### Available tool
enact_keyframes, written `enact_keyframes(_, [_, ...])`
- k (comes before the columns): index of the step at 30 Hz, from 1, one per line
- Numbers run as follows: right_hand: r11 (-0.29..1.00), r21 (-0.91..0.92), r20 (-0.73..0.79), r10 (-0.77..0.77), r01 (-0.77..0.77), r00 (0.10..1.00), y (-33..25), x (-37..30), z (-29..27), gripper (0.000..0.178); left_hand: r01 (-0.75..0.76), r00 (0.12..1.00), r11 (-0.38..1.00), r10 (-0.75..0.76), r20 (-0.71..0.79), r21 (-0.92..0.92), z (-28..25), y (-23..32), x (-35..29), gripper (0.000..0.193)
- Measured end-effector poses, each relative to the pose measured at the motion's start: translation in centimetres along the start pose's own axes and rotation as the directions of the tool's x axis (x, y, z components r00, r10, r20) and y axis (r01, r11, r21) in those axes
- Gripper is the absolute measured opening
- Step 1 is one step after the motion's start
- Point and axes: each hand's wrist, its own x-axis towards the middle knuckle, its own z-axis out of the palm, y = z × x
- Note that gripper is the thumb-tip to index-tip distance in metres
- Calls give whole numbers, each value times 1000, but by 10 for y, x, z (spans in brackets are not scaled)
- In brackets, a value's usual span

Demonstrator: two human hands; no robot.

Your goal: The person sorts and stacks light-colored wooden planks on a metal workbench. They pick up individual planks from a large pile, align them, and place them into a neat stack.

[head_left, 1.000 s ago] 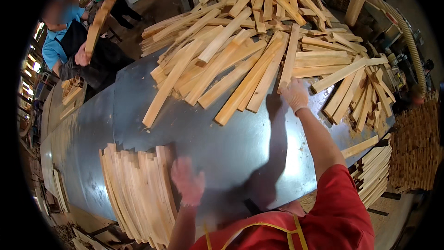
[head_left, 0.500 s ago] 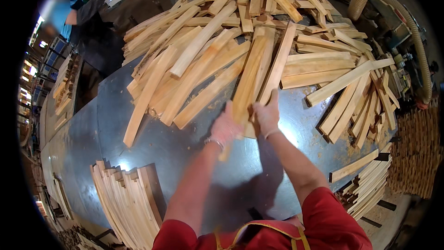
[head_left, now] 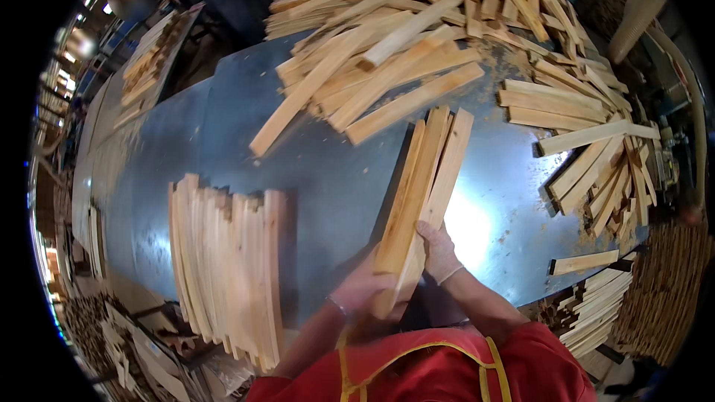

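Note:
Between my two gloved hands stands a small bundle of long wooden strips [head_left: 426,197], tilted with the far ends up and away from me. My left hand [head_left: 363,283] grips the lower left side of the bundle, its fingers partly blurred. On the right side my right hand [head_left: 439,247] is closed round the strips, thumb across the front. To the left, a row of pale wooden strips [head_left: 227,260] stands side by side on edge on the metal table [head_left: 320,201]. A loose heap of strips [head_left: 387,52] lies beyond my hands.
More strips [head_left: 596,171] lie scattered at the right of the table, with sawdust about them. Stacked strips [head_left: 596,313] sit below the right edge. A ribbed hose [head_left: 637,15] hangs at the far right. A person in dark clothing [head_left: 232,0] is at the far left.
My hands have drawn the bundle of strips out of the heap and back toward my body. The view has shifted left, bringing the standing row further into sight.

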Motion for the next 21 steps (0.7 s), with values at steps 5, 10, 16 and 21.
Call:
enact_keyframes(5, [971,-236,-8,-41,38,999,70,-29,35,79,-66,985,976,96,-141,206,-25,-20,-85,80])
enact_keyframes(10, [669,-743,-75,-90,4,993,148,-68,92,72,68,900,912,119,-419,406,-62,-63,-165,75])
enact_keyframes(16, [746,-666,-17,-33,13,999,188,-70,110,61,221,837,849,87,-540,479,-58,-48,-209,71])
enact_keyframes(21, [903,-337,14,288,-266,958,181,-55,95,48,-121,930,990,87,-357,-74,-80,-87,-215,76])
